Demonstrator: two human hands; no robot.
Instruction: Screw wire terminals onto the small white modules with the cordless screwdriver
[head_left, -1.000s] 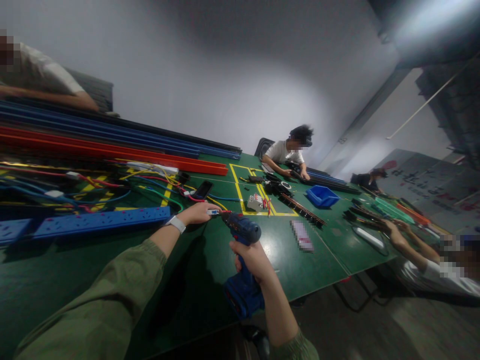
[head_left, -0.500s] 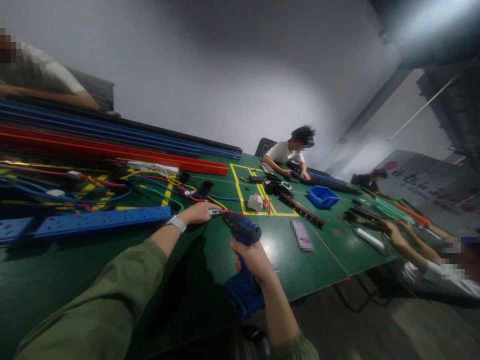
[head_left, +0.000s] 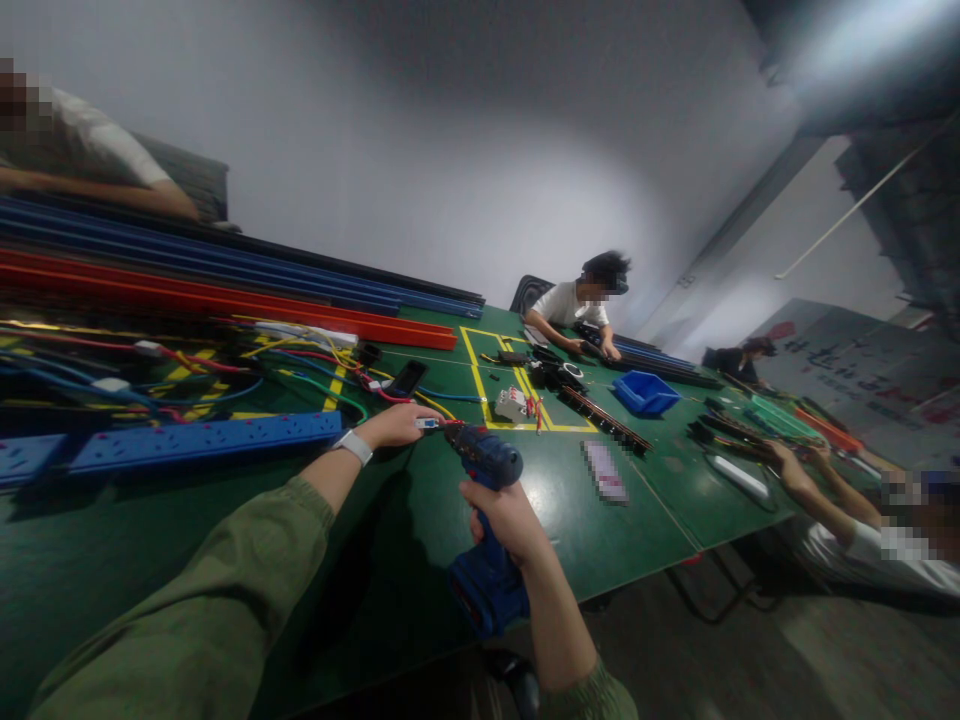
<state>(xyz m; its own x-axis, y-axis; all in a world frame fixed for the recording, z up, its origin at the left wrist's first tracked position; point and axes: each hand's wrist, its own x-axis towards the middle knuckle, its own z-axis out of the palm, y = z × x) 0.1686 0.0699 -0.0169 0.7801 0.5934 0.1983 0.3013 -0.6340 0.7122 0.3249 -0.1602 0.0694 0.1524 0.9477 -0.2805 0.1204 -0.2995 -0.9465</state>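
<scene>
My right hand [head_left: 511, 518] is wrapped around the handle of a blue cordless drill [head_left: 492, 457], whose nose points left and away from me. Between the fingers of my left hand [head_left: 391, 425] is a small white-and-blue part [head_left: 428, 424], its exact kind too small to make out. The drill's tip meets or nearly meets this part; contact cannot be told. Just beyond my left hand lie a dark phone-like block [head_left: 406, 379] and coloured wires [head_left: 352, 365]. A white breaker-like block [head_left: 512, 403] with red leads sits past the drill.
Blue socket strips [head_left: 210, 442] lie left on the green table [head_left: 585, 545], with orange rails [head_left: 300, 310] behind. A blue bin [head_left: 645, 393] and a blurred phone-shaped item [head_left: 604, 472] lie to the right. Several co-workers sit around the table, one person's hands [head_left: 799, 472] at right.
</scene>
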